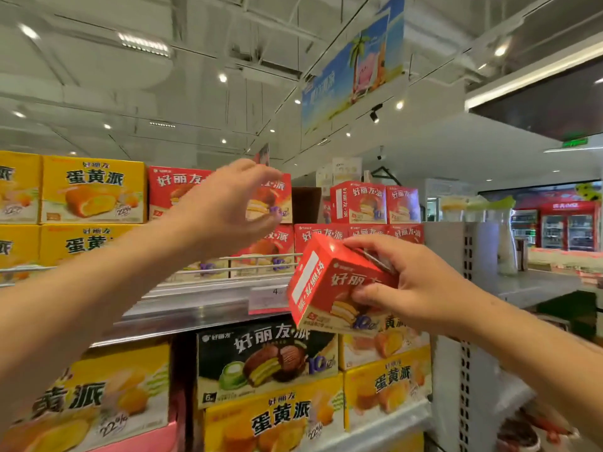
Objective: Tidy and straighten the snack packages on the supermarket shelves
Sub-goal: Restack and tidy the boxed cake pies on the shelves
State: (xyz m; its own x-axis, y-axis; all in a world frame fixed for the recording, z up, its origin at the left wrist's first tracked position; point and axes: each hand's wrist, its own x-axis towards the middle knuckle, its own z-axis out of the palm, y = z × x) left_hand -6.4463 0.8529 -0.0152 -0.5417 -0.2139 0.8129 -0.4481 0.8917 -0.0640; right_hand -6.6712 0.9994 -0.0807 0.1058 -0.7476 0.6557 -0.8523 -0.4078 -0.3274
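Snack boxes fill the shelves ahead of me: yellow boxes (93, 189) stacked at far left, then a red box (182, 190) on the upper shelf (195, 305), where my left hand (228, 203) is raised in front of it with fingers loosely curled, holding nothing. Further right, my right hand (414, 288) grips a tilted small red box (329, 282) clear of the shelf, just above a black box (261, 357) below.

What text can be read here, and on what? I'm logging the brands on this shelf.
"蛋黄派": yellow box, top shelf.
"好丽友·派": small red box gripped by the right hand.
"好丽友·派" and "10": black box, lower shelf.
"22%": lower yellow box.
"4": price tag on the shelf edge; the rest is blurred.
Blue hanging banner: blurred, unreadable.
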